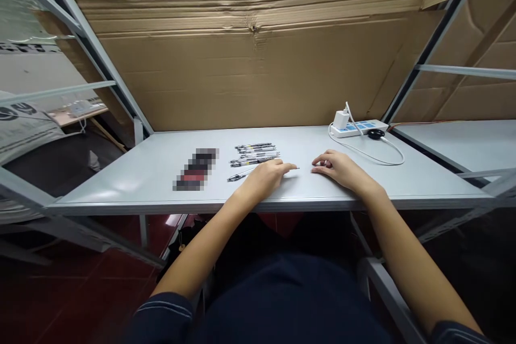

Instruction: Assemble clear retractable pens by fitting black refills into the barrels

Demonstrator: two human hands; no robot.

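My left hand (267,176) rests over the near middle of the table, its fingers closed on a pen (241,174). The pen's clear barrel shows on the left of the hand, and a thin tip sticks out past the forefinger. My right hand (336,168) is a short way to the right, with thumb and forefinger brought together near the tabletop. A tiny dark spot shows between those fingers, too small to name. Behind my left hand lies a group of several pens (253,154), roughly side by side, with clear barrels and dark parts.
A blurred dark and red patch (196,169) covers something on the left of the table (133,172). At the back right are a power strip (358,128), a white plug (341,119), a black round piece (376,134) and a looping white cable (381,160). Cardboard (250,80) stands behind.
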